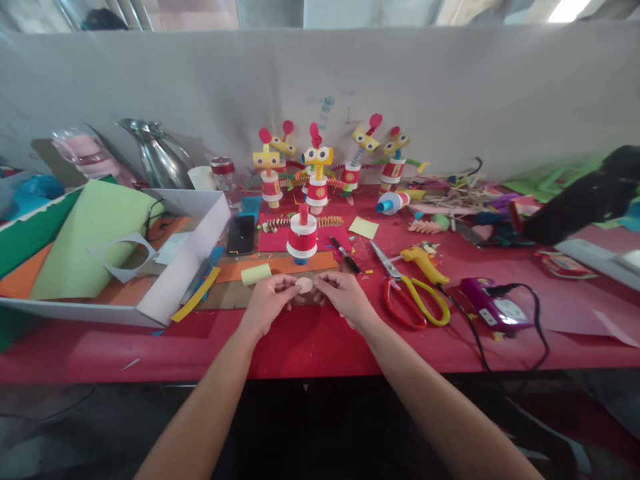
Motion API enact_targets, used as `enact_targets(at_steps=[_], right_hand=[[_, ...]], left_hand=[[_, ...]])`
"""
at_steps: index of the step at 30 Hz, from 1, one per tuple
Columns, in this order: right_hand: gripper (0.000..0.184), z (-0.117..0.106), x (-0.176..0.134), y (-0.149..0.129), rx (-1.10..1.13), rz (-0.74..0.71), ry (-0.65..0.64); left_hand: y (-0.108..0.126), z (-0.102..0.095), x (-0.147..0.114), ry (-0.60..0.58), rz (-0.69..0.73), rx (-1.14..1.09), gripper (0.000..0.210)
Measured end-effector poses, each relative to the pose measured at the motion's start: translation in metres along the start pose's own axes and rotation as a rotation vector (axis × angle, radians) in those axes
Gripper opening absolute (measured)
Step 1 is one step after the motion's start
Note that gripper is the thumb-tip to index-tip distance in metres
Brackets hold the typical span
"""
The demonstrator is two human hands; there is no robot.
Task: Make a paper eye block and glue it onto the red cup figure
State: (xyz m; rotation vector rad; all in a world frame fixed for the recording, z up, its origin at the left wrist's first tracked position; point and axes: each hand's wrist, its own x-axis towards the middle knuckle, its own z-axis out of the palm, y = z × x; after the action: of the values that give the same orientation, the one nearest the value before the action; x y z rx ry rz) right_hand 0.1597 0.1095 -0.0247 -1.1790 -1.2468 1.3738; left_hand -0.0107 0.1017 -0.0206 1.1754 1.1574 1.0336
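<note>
The left hand (270,300) and right hand (345,297) reach in over the front edge of the red table (300,353), turned toward each other with fingers curled, thumbs and forefingers pinching a small pale disc (304,285) from opposite sides. The disc sits between the fingertips, in front of a red-and-white cup figure (303,237), with a yellow paper roll (256,274) near the left hand and scissors (394,275) beyond the right. An open box (195,267) fills the table's left end, and similar figures (317,192) line its back edge before a grey wall (200,73)
</note>
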Motion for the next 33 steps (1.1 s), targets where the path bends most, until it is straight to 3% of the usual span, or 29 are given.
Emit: enact_targets(at_steps=[9,15,20,22,25,28,30,33], right_hand=[[0.015,0.001,-0.004,0.0,0.006,-0.017,-0.02],[0.019,0.0,-0.005,0.003,-0.056,-0.069,-0.026],[0.02,0.002,-0.007,0.0,-0.223,-0.16,-0.038],[0.019,-0.011,-0.013,-0.004,-0.299,-0.209,0.017],[0.023,-0.053,-0.031,-0.008,-0.49,-0.263,0.206],[0.028,-0.106,-0.052,-0.004,-1.188,-0.262,0.488],[0.036,-0.133,-0.061,0.0,-1.41,-0.149,0.481],[0.043,-0.152,-0.06,0.001,-1.457,-0.034,0.347]], left_hand=[[-0.002,0.0,-0.006,-0.038,0.006,-0.008,0.027],[-0.001,0.005,-0.008,0.053,-0.041,-0.026,0.037],[-0.001,0.015,-0.011,0.117,-0.022,-0.022,0.028],[-0.003,0.014,-0.012,0.134,-0.003,-0.039,0.024],[-0.006,0.01,-0.014,0.133,-0.003,-0.079,0.024],[-0.008,0.005,-0.015,0.11,-0.009,-0.105,0.025],[-0.008,0.004,-0.015,0.096,-0.012,-0.122,0.025],[-0.007,0.004,-0.015,0.087,-0.009,-0.146,0.023]])
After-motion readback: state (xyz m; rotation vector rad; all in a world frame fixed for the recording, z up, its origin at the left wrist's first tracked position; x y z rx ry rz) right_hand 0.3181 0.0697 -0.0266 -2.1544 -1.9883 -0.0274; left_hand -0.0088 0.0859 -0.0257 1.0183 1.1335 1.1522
